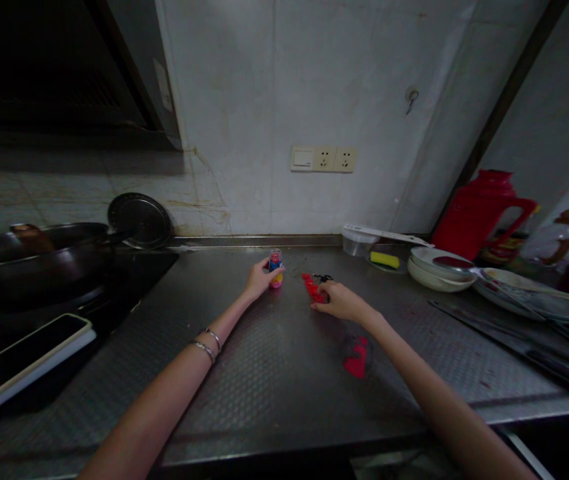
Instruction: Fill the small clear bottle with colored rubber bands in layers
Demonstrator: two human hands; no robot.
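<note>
My left hand [258, 277] is wrapped round a small clear jar [275, 269] with a red top and coloured contents, standing on the steel counter [274, 373]. My right hand [340, 301] rests on the counter with its fingers pinched at a small red object [311, 287]; a small black item [322, 278] lies just behind it. A clear glass with red inside [357, 355] stands near my right forearm. Two bangles circle my left wrist.
A dark wok [39, 257] and a round lid [140, 220] sit on the stove at left, with a white-edged tray [24, 363] in front. At right are stacked bowls [437, 267], a plate [529, 293], a clear container [361, 240], a yellow sponge [384, 260] and a red thermos [479, 213].
</note>
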